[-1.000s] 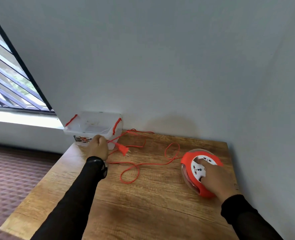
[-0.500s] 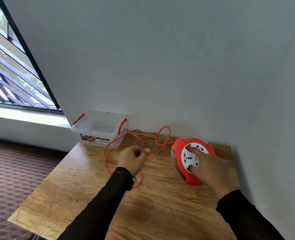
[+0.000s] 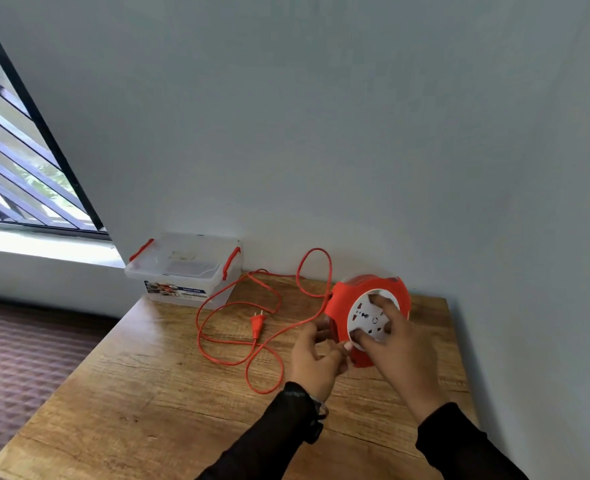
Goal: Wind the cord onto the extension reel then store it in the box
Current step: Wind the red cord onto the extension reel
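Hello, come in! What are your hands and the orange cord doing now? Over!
Right hand on the reel face, left hand at its edge. Cord mostly loose on table, plug free. Box lidded. Nothing blocking.

Soft daylight enters from the barred window (image 3: 16,161) at the left, and its pale sill (image 3: 44,245) is blown out to near white. The plain grey wall (image 3: 356,116) is evenly lit, dimming toward the right. Shadows on the wood-grain table (image 3: 148,393) are faint and diffuse. Wide-angle distortion slants the window frame and tilts the wall lines at the edges. The picture is slightly soft overall, with mild blur on the left hand (image 3: 316,358) and right hand (image 3: 401,351).
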Demonstrator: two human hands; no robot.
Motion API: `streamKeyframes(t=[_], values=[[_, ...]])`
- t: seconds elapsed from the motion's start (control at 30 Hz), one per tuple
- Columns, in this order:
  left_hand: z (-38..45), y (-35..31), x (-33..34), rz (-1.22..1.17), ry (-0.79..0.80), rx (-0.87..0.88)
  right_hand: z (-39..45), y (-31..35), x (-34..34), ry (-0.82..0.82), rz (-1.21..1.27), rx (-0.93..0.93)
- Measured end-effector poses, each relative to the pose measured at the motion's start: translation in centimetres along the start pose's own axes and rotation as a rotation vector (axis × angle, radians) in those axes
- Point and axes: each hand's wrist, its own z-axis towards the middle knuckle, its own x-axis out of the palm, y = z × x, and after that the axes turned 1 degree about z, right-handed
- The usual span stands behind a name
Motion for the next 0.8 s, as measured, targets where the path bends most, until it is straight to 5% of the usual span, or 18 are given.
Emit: streamKeyframes(t=[0.27, 0.47, 0.63, 0.8], values=[[-0.3, 0.2, 1.7, 0.122, 0.001, 0.158, 1.5, -1.0, 1.3, -0.046, 0.898, 0.478], [0.1, -2.1, 0.6, -0.03, -0.159, 0.28, 2.4, -1.8, 0.5, -0.065, 0.747, 0.409], [2.0, -7.2, -0.9, -0.197, -0.072, 0.36, 1.9, -2.4, 0.5, 0.006, 0.538, 0.356], [6.5, -11.1, -3.4, -0.519, -0.326, 0.292, 1.4, -2.5, 1.0, 0.054, 0.539, 0.371]])
